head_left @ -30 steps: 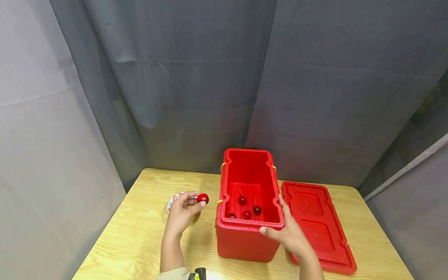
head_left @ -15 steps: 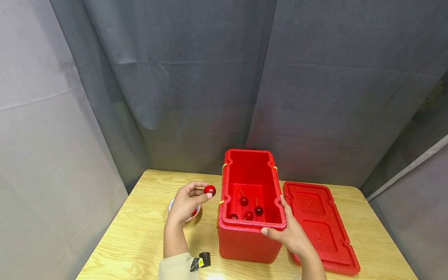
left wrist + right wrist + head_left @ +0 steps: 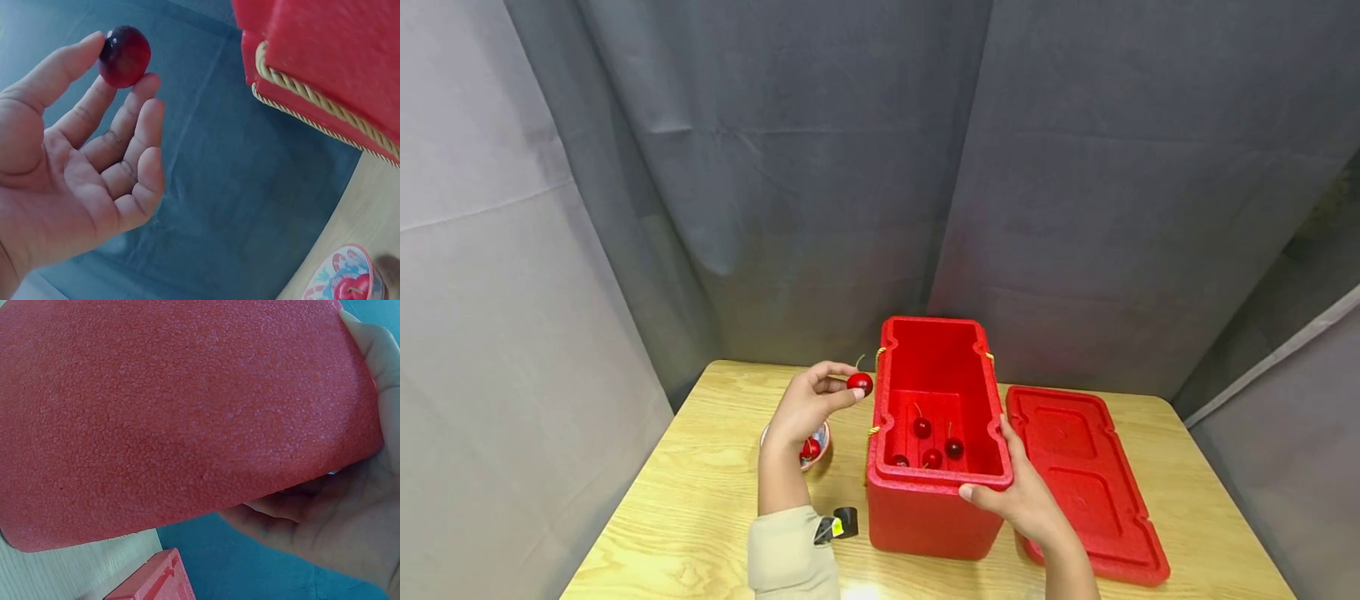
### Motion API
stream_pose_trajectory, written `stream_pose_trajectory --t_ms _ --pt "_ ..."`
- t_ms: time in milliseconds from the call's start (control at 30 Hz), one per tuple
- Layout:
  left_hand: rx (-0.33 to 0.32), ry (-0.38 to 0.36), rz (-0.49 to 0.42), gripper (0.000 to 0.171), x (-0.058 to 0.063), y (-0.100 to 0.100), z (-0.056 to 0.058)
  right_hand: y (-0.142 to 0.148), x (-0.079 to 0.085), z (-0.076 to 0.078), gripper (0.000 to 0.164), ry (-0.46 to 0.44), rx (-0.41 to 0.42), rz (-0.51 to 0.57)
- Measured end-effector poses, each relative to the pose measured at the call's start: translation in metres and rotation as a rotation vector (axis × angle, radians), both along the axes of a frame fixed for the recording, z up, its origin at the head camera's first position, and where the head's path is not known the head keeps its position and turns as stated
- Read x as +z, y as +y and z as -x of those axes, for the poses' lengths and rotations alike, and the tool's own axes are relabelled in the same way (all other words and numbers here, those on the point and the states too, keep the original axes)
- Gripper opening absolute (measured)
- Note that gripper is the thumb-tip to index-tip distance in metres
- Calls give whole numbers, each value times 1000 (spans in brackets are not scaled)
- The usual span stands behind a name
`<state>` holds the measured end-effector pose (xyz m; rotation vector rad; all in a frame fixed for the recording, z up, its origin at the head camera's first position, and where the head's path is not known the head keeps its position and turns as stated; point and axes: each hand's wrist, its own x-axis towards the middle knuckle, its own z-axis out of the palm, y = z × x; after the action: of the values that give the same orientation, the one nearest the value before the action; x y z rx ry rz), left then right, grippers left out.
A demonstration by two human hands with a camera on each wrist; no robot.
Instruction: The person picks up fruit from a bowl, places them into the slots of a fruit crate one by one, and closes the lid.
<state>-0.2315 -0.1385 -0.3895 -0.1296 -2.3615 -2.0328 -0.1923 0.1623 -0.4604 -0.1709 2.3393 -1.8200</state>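
Left hand: fingers pinch cherry near left edge of red box; likely light, slippery, bruisable: hold by sides. Right hand grips box's near right corner.

- Cherry I hold: deep red, darkening almost to black
- My sleeve: plain beige
- Box and lid: solid red
- Rope: yellow, twisted-strand pattern
- Bowl: white, blue and pink patterned
- Surface: pale yellow, wood-grained
- Curtain: grey
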Motion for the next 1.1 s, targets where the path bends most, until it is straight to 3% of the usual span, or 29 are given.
stream_pose_trajectory --t_ms 200,467,700,900,1100 --pt "-77 20 27 28 26 8 -1 1 -1 -1 113 -5 -2 3" --pt "-112 36 5 28 20 14 27 1 -3 -1 111 -10 -1 25" --pt "-154 33 50 29 33 23 37 -1 -4 0 112 -9 6 29" --pt "-217 5 67 31 35 36 47 0 -5 0 112 -19 2 12" --pt "-252 -55 140 32 35 53 60 1 -4 1 112 -21 2 5"
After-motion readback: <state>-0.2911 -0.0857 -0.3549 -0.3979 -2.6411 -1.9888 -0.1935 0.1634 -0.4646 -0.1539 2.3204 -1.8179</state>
